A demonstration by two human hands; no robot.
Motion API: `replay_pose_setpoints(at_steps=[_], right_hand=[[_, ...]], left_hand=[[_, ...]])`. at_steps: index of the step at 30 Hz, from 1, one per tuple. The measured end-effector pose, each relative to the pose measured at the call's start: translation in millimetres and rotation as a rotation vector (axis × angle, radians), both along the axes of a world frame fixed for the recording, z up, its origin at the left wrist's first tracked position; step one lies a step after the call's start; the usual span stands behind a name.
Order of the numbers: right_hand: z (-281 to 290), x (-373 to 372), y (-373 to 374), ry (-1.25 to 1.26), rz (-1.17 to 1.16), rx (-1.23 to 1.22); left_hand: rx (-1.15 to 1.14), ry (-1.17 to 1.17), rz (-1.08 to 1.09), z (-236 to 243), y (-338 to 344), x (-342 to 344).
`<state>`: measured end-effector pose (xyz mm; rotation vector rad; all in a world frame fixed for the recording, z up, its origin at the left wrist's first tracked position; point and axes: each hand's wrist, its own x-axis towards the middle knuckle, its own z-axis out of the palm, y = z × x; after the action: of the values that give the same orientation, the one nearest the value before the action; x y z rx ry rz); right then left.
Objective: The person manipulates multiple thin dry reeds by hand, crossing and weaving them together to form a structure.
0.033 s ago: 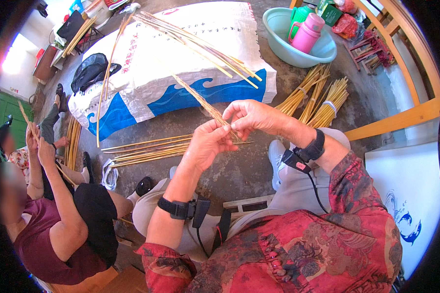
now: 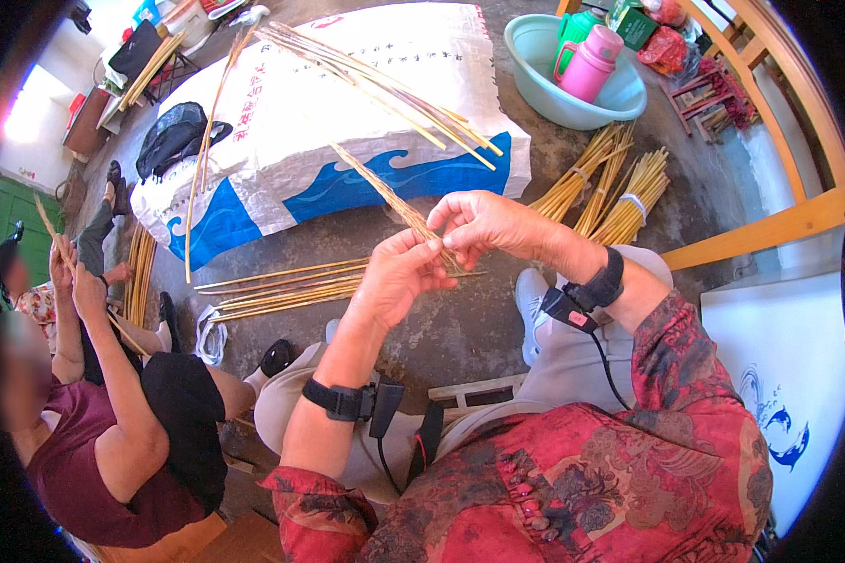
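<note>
Both hands work on a dried straw stalk [image 2: 385, 192] with a bristly, plume-like end. It points away from me and to the left, over the near edge of the white woven sheet. My left hand [image 2: 399, 272] pinches the near end of the plume between thumb and fingertips. My right hand [image 2: 474, 225] is closed around the same end, thumb and index finger pressed together, almost touching the left. The very end of the stalk is hidden by my fingers. Below them several bare yellow stalks [image 2: 286, 298] lie side by side on the floor.
The white sheet [image 2: 385, 84] with blue waves carries loose stalks [image 2: 376, 75] and a black bag [image 2: 171, 139]. At right are tied stalk bundles [image 2: 629, 211], a light-blue basin [image 2: 535, 89] holding a pink flask [image 2: 591, 64], and a wooden frame [image 2: 770, 230]. A co-worker [image 2: 113, 450] sits left, holding a stalk.
</note>
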<state>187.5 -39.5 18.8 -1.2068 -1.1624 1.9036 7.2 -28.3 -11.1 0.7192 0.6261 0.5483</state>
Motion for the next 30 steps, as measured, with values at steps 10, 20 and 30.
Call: replay_pose_setpoints(at_steps=[10,20,30], right_hand=[[2.0,3.9,-0.2,0.107,0.008,-0.074],[7.2,4.8,-8.2,-0.04,-0.039,0.003],[1.1,9.8,-8.0,-0.008,-0.009,0.109]], left_hand=[[-0.014,-0.06,0.045,0.9,0.0,3.7],[-0.003,-0.061,0.054,-1.9,1.1,7.3],[0.036,-0.016,0.042,0.6,-0.5,11.0]])
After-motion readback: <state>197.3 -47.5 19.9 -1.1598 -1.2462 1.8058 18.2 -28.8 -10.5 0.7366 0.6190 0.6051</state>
